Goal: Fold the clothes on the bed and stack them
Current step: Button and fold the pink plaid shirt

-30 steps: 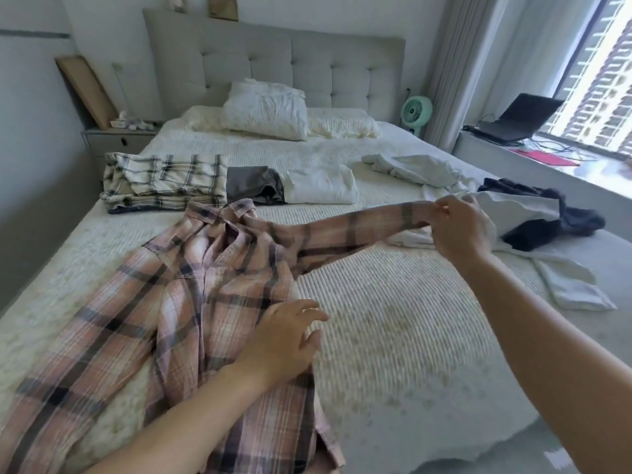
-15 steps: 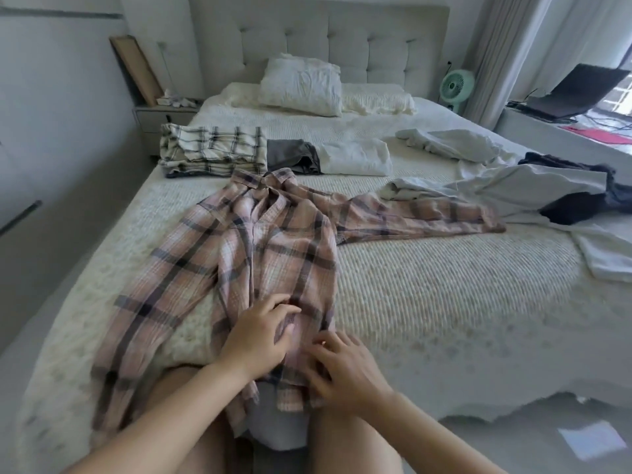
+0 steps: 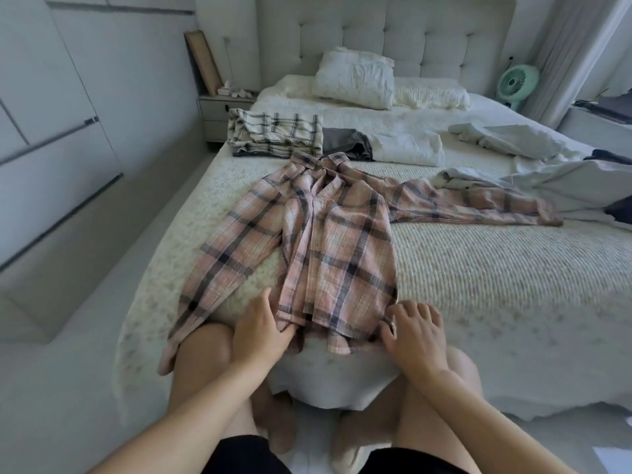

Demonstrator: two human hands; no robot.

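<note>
**Pink plaid shirt laid out, hem in both hands**

While the pink plaid shirt (image 3: pixel 338 248) lies spread face up on the near part of the bed (image 3: pixel 478 285), collar pointing at the headboard, the left hand (image 3: pixel 261 331) pinches the hem's left corner and the right hand (image 3: pixel 415 328) curls its fingers onto the right corner. One sleeve trails off the bed's edge on the left; the other stretches right toward a loose heap of unfolded clothes (image 3: pixel 547 179). Beyond the collar sit a folded checked shirt (image 3: pixel 277 133), a grey garment (image 3: pixel 345 143) and a folded white one (image 3: pixel 407 147). The fabric looks light, soft and limp, so it will likely sag and wrinkle wherever unsupported. Shoulder seams and cuffs seem the best places to grip for folding the sleeves in.
</note>
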